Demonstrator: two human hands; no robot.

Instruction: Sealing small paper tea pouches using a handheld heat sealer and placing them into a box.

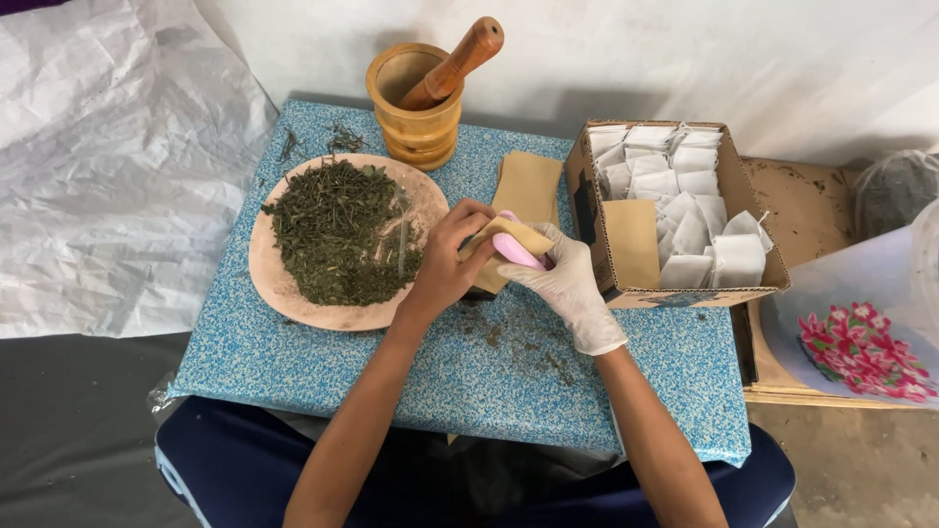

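Note:
My bare left hand (448,262) grips a small tan paper pouch (515,235) over the middle of the blue speckled table (469,376). My right hand (565,282), in a white glove, holds a pink scoop (518,252) with its end at the pouch's mouth. The two hands touch around the pouch. Just left of them lies a round pinkish plate (279,288) heaped with dried green herbs (337,230). Crumbs of herb are scattered on the table below the hands.
A wooden mortar (419,122) with a pestle (458,61) stands at the table's back edge. A stack of tan pouches (529,184) lies behind the hands. On the right, an open cardboard box (685,284) holds several white filter bags. A floral bag (861,352) lies far right.

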